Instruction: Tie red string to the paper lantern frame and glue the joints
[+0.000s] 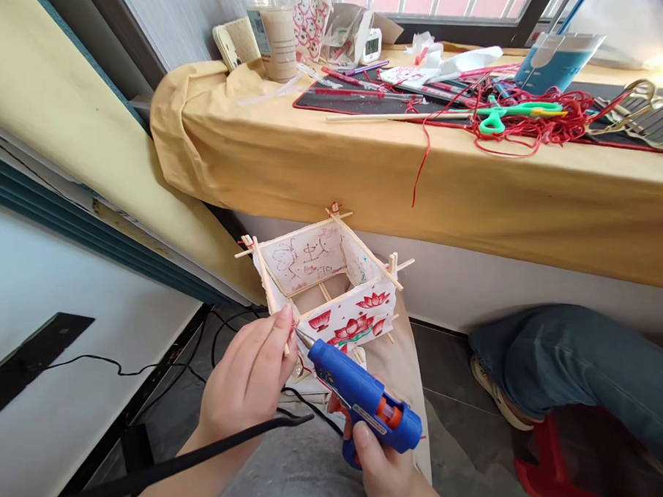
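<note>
A lantern frame [375,316] of thin wooden sticks, with white sides bearing red lotus pictures, rests on my lap. Red thread binds its corners, where the stick ends cross. My left hand [252,373] has its fingers closed on the near left corner of the frame. A blue hot glue gun [359,386] is gripped in my right hand [382,459]. Its metal nozzle points at that same corner, close to my left fingertips; I cannot tell whether it touches. My left fingers partly hide the corner.
On the ledge with a yellow cloth [305,154] lie green scissors [493,117], tangled red cord [572,117], a drink cup [278,42] and a blue cup [557,63]. Another person's leg [561,363] and a red stool [549,459] are at right. Black cables [219,334] run below.
</note>
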`<state>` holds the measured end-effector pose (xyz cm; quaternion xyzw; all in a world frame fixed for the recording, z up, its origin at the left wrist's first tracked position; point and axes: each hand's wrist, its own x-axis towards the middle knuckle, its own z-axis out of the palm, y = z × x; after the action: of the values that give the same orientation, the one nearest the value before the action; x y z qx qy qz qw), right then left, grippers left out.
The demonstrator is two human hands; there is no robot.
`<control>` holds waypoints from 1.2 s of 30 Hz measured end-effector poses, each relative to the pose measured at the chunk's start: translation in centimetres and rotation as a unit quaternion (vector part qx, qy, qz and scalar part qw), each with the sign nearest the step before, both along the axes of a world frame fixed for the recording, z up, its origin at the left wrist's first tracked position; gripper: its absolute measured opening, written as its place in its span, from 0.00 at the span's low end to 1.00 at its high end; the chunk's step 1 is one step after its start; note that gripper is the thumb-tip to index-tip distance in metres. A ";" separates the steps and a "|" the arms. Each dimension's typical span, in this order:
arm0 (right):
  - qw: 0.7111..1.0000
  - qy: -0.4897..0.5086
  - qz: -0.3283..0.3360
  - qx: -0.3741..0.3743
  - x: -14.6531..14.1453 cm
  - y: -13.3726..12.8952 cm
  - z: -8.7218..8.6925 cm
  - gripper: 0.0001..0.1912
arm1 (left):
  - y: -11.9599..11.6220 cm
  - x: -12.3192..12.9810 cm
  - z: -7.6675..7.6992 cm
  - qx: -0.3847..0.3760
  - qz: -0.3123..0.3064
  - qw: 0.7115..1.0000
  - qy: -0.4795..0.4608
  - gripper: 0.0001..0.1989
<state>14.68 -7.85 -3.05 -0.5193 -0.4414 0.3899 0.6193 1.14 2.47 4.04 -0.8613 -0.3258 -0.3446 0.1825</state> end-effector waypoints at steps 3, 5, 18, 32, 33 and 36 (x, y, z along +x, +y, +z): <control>0.999 0.013 0.029 0.037 -0.2 0.2 -0.4 0.16 | 0.1 0.1 0.0 0.004 -0.004 1.000 -0.003 0.25; 0.999 0.007 0.024 0.041 -0.4 0.4 -0.4 0.17 | 0.2 0.2 -0.1 -0.004 -0.005 1.000 -0.001 0.25; 0.989 0.138 0.033 0.035 -2.5 0.8 -2.5 0.15 | 0.0 0.1 -0.2 -0.050 0.006 0.999 -0.014 0.28; 0.997 -0.043 -0.006 0.059 -2.0 0.7 -2.8 0.14 | 0.0 0.1 -0.2 -0.051 0.018 0.998 -0.023 0.24; 0.996 -0.062 -0.013 0.068 -1.9 0.7 -2.5 0.13 | 0.0 0.2 -0.2 -0.049 0.017 0.998 -0.024 0.24; 0.989 -0.103 -0.032 0.103 -1.6 1.1 -1.2 0.10 | 0.0 0.2 -0.2 -0.043 0.018 0.999 -0.027 0.25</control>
<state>13.12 -6.80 -4.29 -0.5040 -0.5239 0.2667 0.6327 1.36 2.49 3.83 -0.8529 -0.3604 -0.3501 0.1421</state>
